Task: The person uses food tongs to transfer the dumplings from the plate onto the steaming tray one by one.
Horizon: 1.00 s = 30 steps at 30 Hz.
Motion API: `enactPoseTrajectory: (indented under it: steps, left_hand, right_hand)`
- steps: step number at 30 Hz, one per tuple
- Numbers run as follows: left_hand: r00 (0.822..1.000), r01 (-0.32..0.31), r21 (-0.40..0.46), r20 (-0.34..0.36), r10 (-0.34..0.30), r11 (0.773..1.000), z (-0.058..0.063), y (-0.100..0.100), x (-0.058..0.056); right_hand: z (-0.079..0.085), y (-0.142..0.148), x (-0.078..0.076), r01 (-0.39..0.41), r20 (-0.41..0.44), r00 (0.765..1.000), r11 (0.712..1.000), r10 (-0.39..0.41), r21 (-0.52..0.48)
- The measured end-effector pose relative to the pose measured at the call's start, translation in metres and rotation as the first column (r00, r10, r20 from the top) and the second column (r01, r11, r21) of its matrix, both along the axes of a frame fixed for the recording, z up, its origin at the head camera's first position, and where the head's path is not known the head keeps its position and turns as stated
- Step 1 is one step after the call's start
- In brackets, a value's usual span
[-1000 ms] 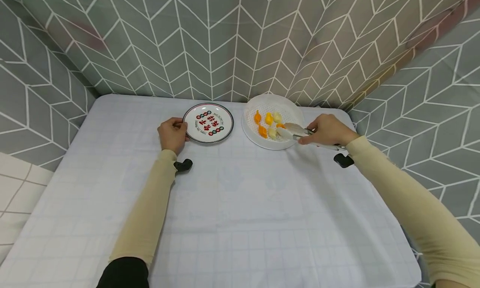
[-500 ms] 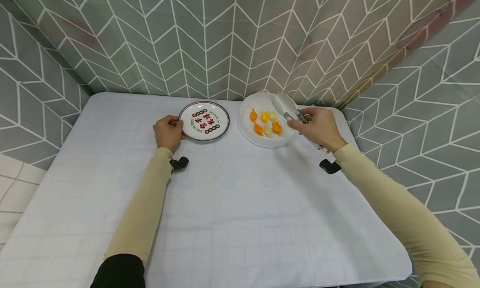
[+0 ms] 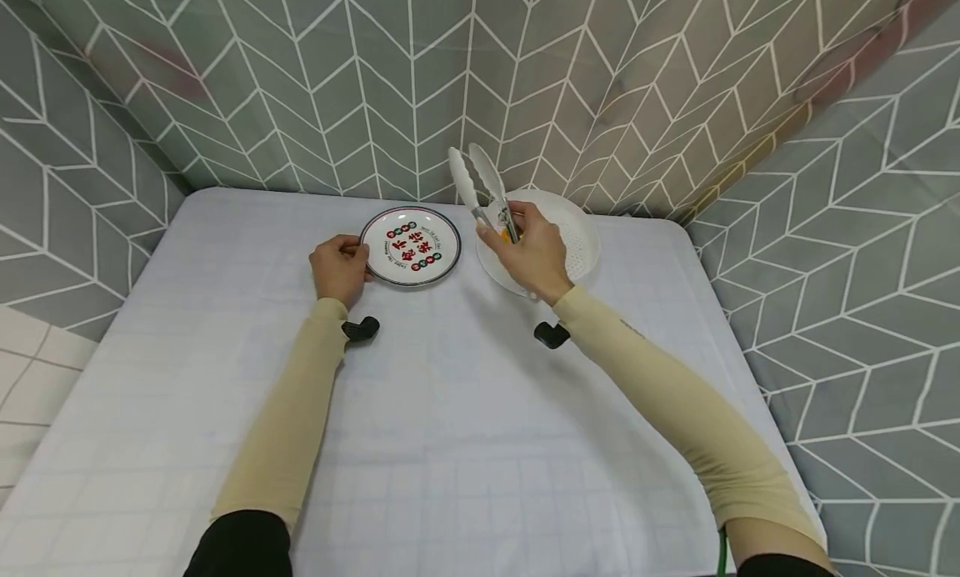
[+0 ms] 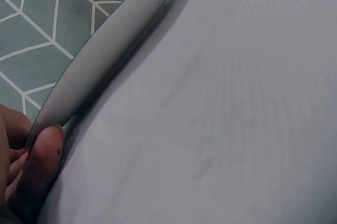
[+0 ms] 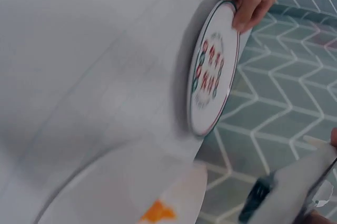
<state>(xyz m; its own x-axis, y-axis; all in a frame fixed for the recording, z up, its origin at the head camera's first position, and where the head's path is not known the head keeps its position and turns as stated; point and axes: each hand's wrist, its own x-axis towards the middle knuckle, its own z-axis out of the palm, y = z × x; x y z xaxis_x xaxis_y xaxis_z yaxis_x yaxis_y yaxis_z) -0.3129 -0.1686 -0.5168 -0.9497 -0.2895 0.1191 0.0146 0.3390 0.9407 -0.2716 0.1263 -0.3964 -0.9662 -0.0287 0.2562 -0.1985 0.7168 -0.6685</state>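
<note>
My left hand (image 3: 339,270) pinches the left rim of a small white plate (image 3: 378,239) with red lettering and a dark rim. In the left wrist view, the thumb lies against the underside of this plate (image 4: 105,55). My right hand (image 3: 534,250) grips metal tongs (image 3: 491,181) with pale, broad tips, above the left part of a round white perforated tray (image 3: 581,235). The tong tips stand apart and point toward the wall, with nothing visible between them. Beneath the hand, a bit of an orange piece (image 3: 506,235) shows; the other pieces are hidden.
Plate and tray stand side by side near the back edge of a table with a white cloth (image 3: 450,410). Behind rises a grey-green curtain (image 3: 375,85) with white chevron lines. A similar patterned surface (image 3: 862,310) is at the right.
My right hand has lifted the tongs from the pieces on the tray and carried them left, turning the tips toward the wall. The left hand has stayed at the plate's rim.
</note>
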Motion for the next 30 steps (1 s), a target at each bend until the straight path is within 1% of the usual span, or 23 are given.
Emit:
enactPoseTrajectory:
  steps: [2, 5, 7, 11, 14, 17, 21, 28, 30]
  left_hand:
    - [1.0, 0.002, -0.004, 0.0, -0.002, 1.0, 0.001, -0.001, 0.0]
    - [1.0, 0.003, -0.007, 0.001, -0.003, 1.0, 0.001, -0.003, 0.0]
    - [1.0, 0.001, -0.011, -0.003, -0.001, 1.0, 0.002, -0.004, 0.0]
    - [1.0, -0.005, -0.008, -0.01, 0.005, 1.0, 0.001, -0.004, 0.0]
    - [1.0, 0.005, 0.013, -0.005, -0.005, 1.0, 0.0, -0.002, -0.001]
    - [1.0, 0.019, 0.029, -0.009, -0.019, 0.999, -0.001, 0.0, 0.0]
    - [0.999, 0.023, 0.035, -0.036, -0.022, 0.999, -0.002, 0.001, 0.001]
    - [0.999, 0.016, 0.025, -0.04, -0.015, 1.0, -0.001, 0.0, 0.0]
    - [0.999, 0.015, 0.021, -0.044, -0.014, 1.0, 0.0, -0.001, 0.0]
  right_hand:
    - [-0.003, -0.016, -0.005, 0.008, -0.005, 1.0, 1.0, -0.008, 0.029]
    - [-0.008, -0.037, -0.011, 0.019, 0.009, 1.0, 0.998, -0.02, 0.058]
    - [-0.012, -0.049, -0.015, 0.026, 0.031, 0.999, 0.997, -0.028, 0.069]
    - [-0.023, -0.065, -0.021, 0.014, 0.064, 0.998, 0.998, -0.018, 0.065]
    - [-0.034, -0.072, -0.024, 0.0, 0.081, 0.997, 0.995, -0.008, 0.097]
    - [-0.047, -0.077, -0.026, -0.003, 0.1, 0.995, 0.983, -0.016, 0.185]
    - [-0.061, -0.082, -0.029, -0.004, 0.11, 0.994, 0.962, -0.027, 0.273]
    - [-0.07, -0.088, -0.031, -0.041, 0.13, 0.991, 0.935, -0.005, 0.352]
    - [-0.071, -0.09, -0.031, -0.051, 0.117, 0.993, 0.927, 0.008, 0.371]
